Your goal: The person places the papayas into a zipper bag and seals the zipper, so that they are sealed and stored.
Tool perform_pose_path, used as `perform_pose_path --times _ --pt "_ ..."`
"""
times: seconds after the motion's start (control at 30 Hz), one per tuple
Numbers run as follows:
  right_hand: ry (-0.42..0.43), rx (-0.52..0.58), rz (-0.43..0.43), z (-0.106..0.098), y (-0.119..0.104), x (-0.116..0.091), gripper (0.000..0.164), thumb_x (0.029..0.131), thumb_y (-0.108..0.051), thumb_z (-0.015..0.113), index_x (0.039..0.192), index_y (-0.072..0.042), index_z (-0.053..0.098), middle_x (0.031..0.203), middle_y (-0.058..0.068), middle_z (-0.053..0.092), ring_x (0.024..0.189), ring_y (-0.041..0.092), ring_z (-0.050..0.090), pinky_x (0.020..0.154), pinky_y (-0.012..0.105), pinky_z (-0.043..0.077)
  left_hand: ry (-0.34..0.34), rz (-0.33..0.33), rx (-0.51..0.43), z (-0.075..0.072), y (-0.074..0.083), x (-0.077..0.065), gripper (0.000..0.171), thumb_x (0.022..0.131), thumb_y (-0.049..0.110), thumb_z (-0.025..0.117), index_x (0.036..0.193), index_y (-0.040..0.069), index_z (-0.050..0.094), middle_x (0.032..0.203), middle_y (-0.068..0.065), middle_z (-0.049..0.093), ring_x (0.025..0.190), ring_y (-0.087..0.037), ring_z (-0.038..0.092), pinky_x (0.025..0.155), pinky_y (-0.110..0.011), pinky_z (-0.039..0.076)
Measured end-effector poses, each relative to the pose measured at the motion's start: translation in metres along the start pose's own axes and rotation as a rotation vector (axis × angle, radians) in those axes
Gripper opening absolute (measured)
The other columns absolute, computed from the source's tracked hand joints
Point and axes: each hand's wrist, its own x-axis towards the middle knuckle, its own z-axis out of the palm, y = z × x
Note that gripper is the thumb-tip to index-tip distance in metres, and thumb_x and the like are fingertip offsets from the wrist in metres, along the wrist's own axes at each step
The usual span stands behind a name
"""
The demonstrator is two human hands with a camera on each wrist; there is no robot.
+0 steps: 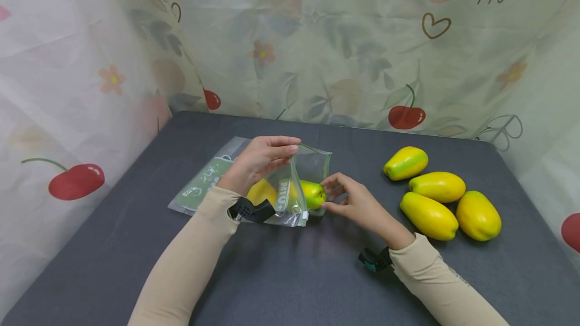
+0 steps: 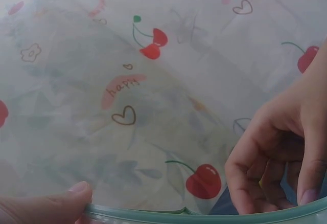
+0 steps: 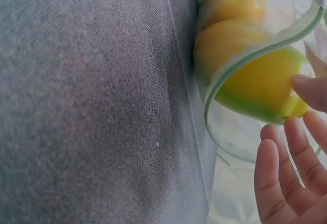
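Observation:
A clear zip bag (image 1: 312, 157) with a green zip edge lies on the dark table, its mouth spread toward the right. My left hand (image 1: 267, 157) pinches the upper rim of the mouth between thumb and fingers. One yellow-green papaya (image 1: 313, 195) rests in the bag with its end at the mouth; another yellow papaya (image 3: 232, 1) is deeper inside, seen through the plastic. My right hand (image 1: 351, 200) is at the mouth, thumb and fingertips spread around the near papaya's end and touching it. In the left wrist view the rim (image 2: 245, 217) hides the bag's contents.
Right of the hands, several loose papayas lie grouped, among them a greenish one (image 1: 406, 163) at the back and a rounder one (image 1: 478, 216) at the right. A flat green printed panel (image 1: 206, 185) shows at the bag's left. Patterned cloth (image 1: 290, 54) hangs behind the table (image 1: 290, 275).

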Motion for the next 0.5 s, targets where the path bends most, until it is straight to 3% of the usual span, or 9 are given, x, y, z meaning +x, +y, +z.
perform_pose_path --times 0.23,0.5 --pt "-0.008 0.021 -0.004 0.0024 -0.0002 0.0014 0.034 0.087 -0.015 0.073 0.118 -0.012 0.058 0.111 0.006 0.064 0.094 0.019 0.064 0.078 0.037 0.057 0.003 0.004 -0.004 0.0003 0.0005 -0.0001 0.033 0.090 0.008 0.068 0.122 0.000 0.065 0.093 0.002 0.067 0.077 -0.008 0.061 0.070 -0.017 0.055" --pt "-0.041 0.009 0.019 0.0045 0.0003 0.0027 0.032 0.088 -0.017 0.072 0.118 -0.013 0.059 0.111 0.004 0.065 0.094 0.017 0.064 0.076 0.030 0.055 -0.006 0.002 -0.007 0.0001 0.0022 0.0003 0.033 0.091 0.008 0.067 0.123 0.000 0.064 0.091 0.003 0.067 0.077 -0.008 0.061 0.068 -0.017 0.055"
